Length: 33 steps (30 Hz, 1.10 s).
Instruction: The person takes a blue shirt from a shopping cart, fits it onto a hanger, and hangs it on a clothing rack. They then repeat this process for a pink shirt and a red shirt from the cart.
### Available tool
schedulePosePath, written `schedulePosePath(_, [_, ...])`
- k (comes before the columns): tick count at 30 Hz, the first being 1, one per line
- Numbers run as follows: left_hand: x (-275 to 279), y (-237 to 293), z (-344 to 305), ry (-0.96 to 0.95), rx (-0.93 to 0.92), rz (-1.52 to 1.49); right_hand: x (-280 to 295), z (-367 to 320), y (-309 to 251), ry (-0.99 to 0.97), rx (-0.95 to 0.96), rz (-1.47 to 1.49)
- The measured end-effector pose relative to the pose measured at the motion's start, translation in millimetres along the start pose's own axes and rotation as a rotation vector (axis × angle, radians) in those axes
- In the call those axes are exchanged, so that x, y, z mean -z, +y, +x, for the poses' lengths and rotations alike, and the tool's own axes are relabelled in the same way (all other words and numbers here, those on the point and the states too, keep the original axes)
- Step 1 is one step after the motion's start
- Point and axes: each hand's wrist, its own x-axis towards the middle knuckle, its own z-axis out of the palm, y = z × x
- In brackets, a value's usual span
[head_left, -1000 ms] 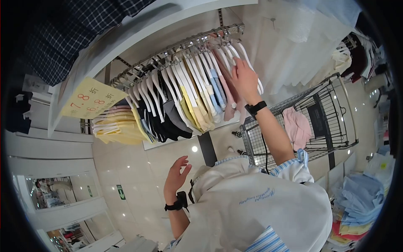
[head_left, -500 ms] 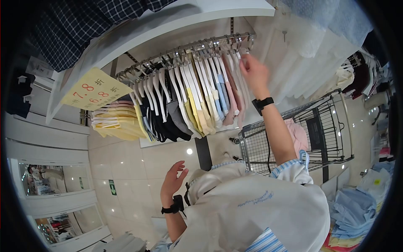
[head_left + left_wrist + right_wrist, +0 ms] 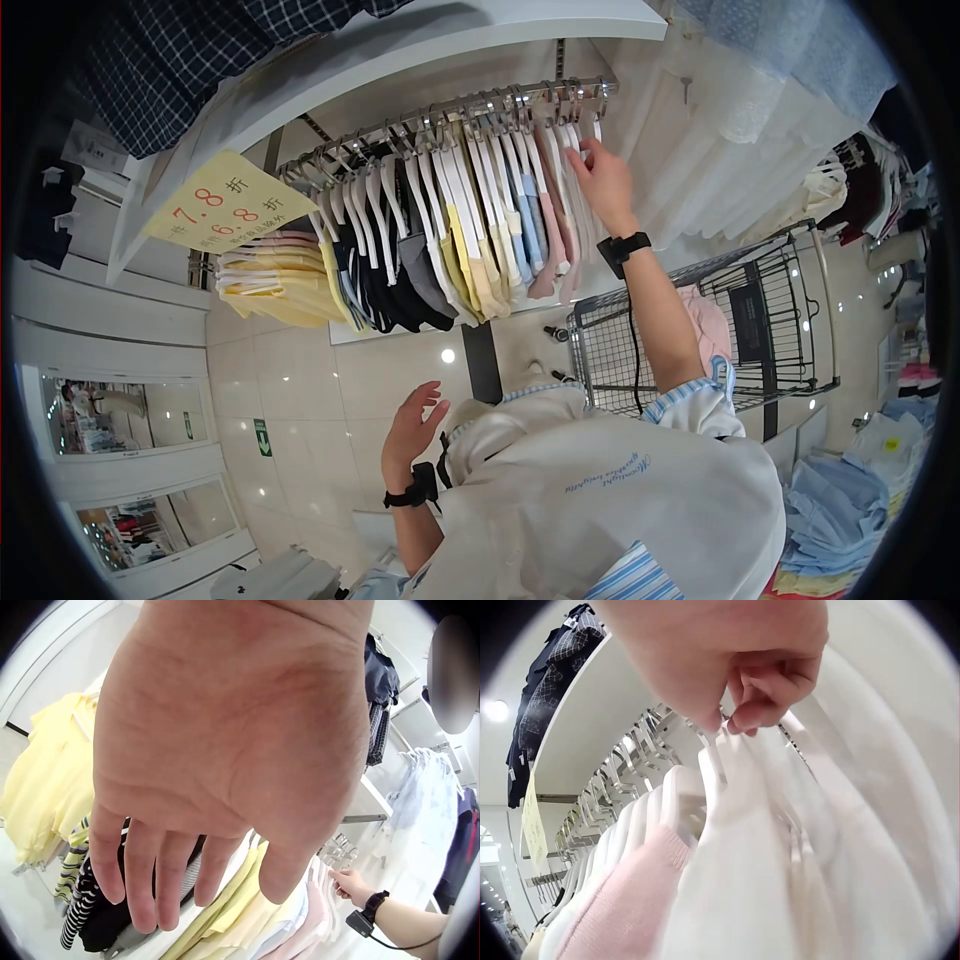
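Note:
My right hand (image 3: pixel 606 182) is at the right end of the hanging rail (image 3: pixel 470 105). In the right wrist view its thumb and curled fingers pinch the top of a white hanger (image 3: pixel 727 742), which carries a pale garment (image 3: pixel 731 840). A pink knit garment (image 3: pixel 626 900) hangs just beside it, along with more white hangers. My left hand (image 3: pixel 410 428) is held in the air in front of my body, away from the rack. Its fingers are extended and the palm shows bare in the left wrist view, with yellow garments (image 3: pixel 52 765) behind it.
A wire shopping cart (image 3: pixel 815 340) stands right of the rack with a pink garment (image 3: pixel 708 322) in it. Above the rail runs a white shelf (image 3: pixel 480 28) with a yellow price sign (image 3: pixel 230 205). Folded blue clothes (image 3: pixel 835 500) are stacked at lower right; sheer white dresses (image 3: pixel 745 170) hang at upper right.
My right hand has moved from over the rightmost hangers to the rail's end, near the hooks. The hangers there now sit closer together. The left hand has barely moved.

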Motion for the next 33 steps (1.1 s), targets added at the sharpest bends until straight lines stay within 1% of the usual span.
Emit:
schedulePosePath(1, [0,-2,-1,0.000,-0.001,0.001,5,-1,-2,0.001,0.000,0.000])
schedulePosePath(3, [0,-5,-1,0.006,0.008,0.004,19,-3,-7,0.092,-0.086,0.031])
schedulePosePath(4, [1,-4,-2,0.008,0.008,0.001,22,-1,-9,0.091,-0.083,0.030])
schedulePosePath(6, [2,0,-3,0.010,0.019,-0.007,28,1,-8,0.250,-0.041,-0.016])
schedulePosePath(7, [1,1,-3,0.007,0.017,-0.007,24,5,-1,0.252,-0.043,-0.019])
schedulePosePath(9, [0,3,-1,0.005,0.007,0.001,13,16,14,0.130,0.012,-0.043])
schedulePosePath(10, [0,4,0,0.000,0.000,0.003,13,18,17,0.137,0.009,-0.047])
schedulePosePath(12, [-1,4,1,-0.012,0.002,0.012,8,20,17,0.015,-0.034,0.092])
schedulePosePath(13, [-1,5,1,-0.016,0.000,0.013,5,22,20,0.010,-0.052,0.149])
schedulePosePath(17, [-2,3,2,-0.029,0.004,0.026,-14,33,34,-0.012,-0.083,0.221])
schedulePosePath(19, [-1,2,2,-0.031,0.003,0.035,-17,36,34,-0.135,-0.155,0.436])
schedulePosePath(20, [-1,2,1,-0.028,0.006,0.034,-18,36,35,-0.135,-0.155,0.436])
schedulePosePath(22, [-1,1,0,-0.022,0.010,0.031,-12,36,30,-0.192,-0.299,0.679])
schedulePosePath(25, [-1,-2,-1,-0.016,0.012,0.030,-4,36,26,-0.256,-0.338,0.684])
schedulePosePath(26, [-1,-4,-2,-0.015,0.012,0.034,-6,36,28,-0.257,-0.337,0.684])
schedulePosePath(28, [-2,-5,-3,-0.013,0.013,0.036,-11,34,35,-0.178,-0.326,0.737])
schedulePosePath(29, [-2,-5,-4,-0.009,0.014,0.034,-14,33,38,-0.182,-0.325,0.737])
schedulePosePath(31, [-2,-4,-6,-0.004,0.018,0.030,-17,31,41,-0.063,-0.283,0.794])
schedulePosePath(33, [-2,-4,-6,0.001,0.015,0.033,-16,33,48,-0.064,-0.284,0.803])
